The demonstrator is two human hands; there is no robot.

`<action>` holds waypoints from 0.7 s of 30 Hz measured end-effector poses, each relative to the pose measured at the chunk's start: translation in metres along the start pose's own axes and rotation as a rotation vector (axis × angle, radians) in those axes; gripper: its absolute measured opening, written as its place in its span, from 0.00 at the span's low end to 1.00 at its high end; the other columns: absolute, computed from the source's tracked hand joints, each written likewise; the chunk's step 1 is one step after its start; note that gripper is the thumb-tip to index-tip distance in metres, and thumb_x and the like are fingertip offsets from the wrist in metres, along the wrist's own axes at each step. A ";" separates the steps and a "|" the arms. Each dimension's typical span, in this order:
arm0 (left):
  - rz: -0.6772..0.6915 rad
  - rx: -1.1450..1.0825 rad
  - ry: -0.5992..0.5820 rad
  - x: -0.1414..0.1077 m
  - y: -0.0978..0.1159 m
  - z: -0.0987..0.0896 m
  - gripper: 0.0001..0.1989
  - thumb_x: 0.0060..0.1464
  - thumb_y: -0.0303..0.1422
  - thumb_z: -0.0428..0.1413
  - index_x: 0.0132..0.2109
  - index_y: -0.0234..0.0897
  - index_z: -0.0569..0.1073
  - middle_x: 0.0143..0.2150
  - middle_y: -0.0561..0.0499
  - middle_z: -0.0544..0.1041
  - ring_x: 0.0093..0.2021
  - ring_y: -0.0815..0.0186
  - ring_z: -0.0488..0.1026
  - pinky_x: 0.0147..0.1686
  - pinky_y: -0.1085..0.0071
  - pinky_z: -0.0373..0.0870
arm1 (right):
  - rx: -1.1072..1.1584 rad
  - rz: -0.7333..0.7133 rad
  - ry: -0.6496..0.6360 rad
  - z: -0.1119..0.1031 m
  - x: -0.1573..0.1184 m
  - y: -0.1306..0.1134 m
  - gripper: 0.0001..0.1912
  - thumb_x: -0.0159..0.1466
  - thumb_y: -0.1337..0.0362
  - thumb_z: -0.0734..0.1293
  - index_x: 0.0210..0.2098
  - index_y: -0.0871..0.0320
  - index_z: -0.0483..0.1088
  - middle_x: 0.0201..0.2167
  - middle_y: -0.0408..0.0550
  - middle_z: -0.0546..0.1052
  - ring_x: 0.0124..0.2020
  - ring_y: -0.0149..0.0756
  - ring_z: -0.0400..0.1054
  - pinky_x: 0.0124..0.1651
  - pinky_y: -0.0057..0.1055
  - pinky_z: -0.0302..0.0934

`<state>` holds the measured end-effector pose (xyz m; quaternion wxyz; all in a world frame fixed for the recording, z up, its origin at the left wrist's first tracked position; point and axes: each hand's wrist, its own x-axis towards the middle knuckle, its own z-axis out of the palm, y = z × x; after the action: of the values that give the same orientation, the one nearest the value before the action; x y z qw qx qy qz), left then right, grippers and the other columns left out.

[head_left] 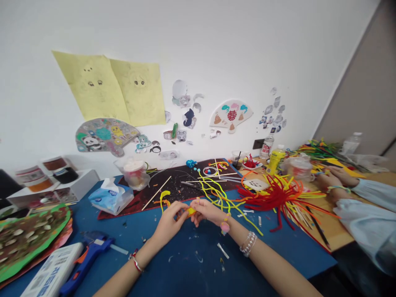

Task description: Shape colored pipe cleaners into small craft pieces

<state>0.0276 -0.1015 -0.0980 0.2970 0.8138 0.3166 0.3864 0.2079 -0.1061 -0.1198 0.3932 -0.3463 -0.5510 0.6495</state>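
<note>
A small yellow piece (191, 211), too small to identify, sits between the left hand (171, 222) and right hand (209, 210), the fingers of both pinching it above the blue surface (167, 272). The step looks like fine shaping; the next move probably calls for light, steady fingertip pressure. Beyond lie red pipe cleaners (276, 197); to the left, a blue glue gun (99, 246) and tissue pack (108, 200). A decorated panda fan (105, 134) hangs on the white wall (198, 37); at right, a co-worker's hands (332, 181) work.
</note>
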 end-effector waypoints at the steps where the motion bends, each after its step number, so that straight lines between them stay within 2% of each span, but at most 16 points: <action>1: 0.018 0.024 -0.007 0.000 0.000 -0.001 0.08 0.51 0.36 0.51 0.35 0.38 0.72 0.34 0.48 0.72 0.34 0.64 0.67 0.37 0.71 0.62 | 0.010 -0.001 -0.006 0.000 0.000 0.000 0.18 0.58 0.49 0.60 0.33 0.60 0.61 0.21 0.43 0.72 0.20 0.27 0.66 0.26 0.27 0.63; 3: 0.016 0.044 -0.003 0.000 -0.001 -0.001 0.08 0.52 0.36 0.50 0.32 0.38 0.71 0.32 0.49 0.71 0.33 0.65 0.66 0.36 0.72 0.61 | 0.014 0.000 -0.012 0.001 -0.001 0.000 0.18 0.59 0.50 0.60 0.33 0.60 0.61 0.21 0.43 0.72 0.20 0.27 0.67 0.26 0.27 0.63; 5: -0.036 0.009 0.059 0.000 -0.006 -0.001 0.09 0.53 0.37 0.48 0.32 0.38 0.69 0.29 0.51 0.70 0.30 0.66 0.66 0.32 0.73 0.61 | 0.005 0.002 -0.014 0.002 -0.001 0.000 0.17 0.58 0.50 0.61 0.33 0.60 0.61 0.21 0.43 0.72 0.20 0.28 0.67 0.26 0.27 0.63; 9: -0.191 -0.194 0.181 0.003 -0.021 0.001 0.17 0.55 0.44 0.42 0.26 0.37 0.63 0.23 0.53 0.66 0.23 0.69 0.63 0.24 0.75 0.60 | -0.007 -0.006 -0.008 0.002 -0.001 -0.001 0.17 0.58 0.51 0.61 0.32 0.60 0.61 0.22 0.43 0.73 0.20 0.28 0.67 0.26 0.27 0.63; 11: -0.256 -0.316 0.124 0.005 -0.026 0.003 0.20 0.55 0.47 0.40 0.27 0.36 0.63 0.22 0.53 0.66 0.21 0.69 0.63 0.21 0.75 0.60 | -0.008 -0.005 -0.002 0.003 -0.002 -0.002 0.17 0.58 0.51 0.62 0.32 0.60 0.61 0.21 0.43 0.73 0.19 0.28 0.67 0.25 0.27 0.63; 16: -0.345 -0.425 -0.197 0.003 -0.023 0.008 0.19 0.51 0.48 0.47 0.31 0.34 0.66 0.20 0.55 0.68 0.16 0.72 0.64 0.16 0.78 0.56 | -0.003 -0.014 -0.007 0.003 -0.003 -0.003 0.16 0.57 0.52 0.63 0.31 0.60 0.61 0.21 0.42 0.72 0.19 0.27 0.67 0.26 0.27 0.64; 18: -0.360 -0.471 -0.229 0.000 -0.018 0.009 0.20 0.51 0.48 0.48 0.30 0.33 0.66 0.21 0.54 0.69 0.17 0.73 0.65 0.16 0.80 0.55 | -0.008 -0.021 -0.020 0.002 -0.004 -0.003 0.16 0.57 0.52 0.63 0.31 0.60 0.62 0.21 0.42 0.72 0.19 0.26 0.66 0.26 0.26 0.63; 21: -0.374 -0.601 -0.242 -0.004 -0.011 0.010 0.19 0.50 0.47 0.50 0.30 0.33 0.67 0.22 0.53 0.71 0.18 0.73 0.66 0.19 0.79 0.59 | -0.020 -0.036 -0.037 -0.001 -0.005 -0.004 0.17 0.56 0.52 0.64 0.32 0.61 0.63 0.20 0.42 0.71 0.19 0.26 0.65 0.24 0.25 0.62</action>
<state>0.0302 -0.1000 -0.1130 0.6234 0.6582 0.2947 0.3022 0.2118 -0.1097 -0.1155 0.3912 -0.3283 -0.5709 0.6428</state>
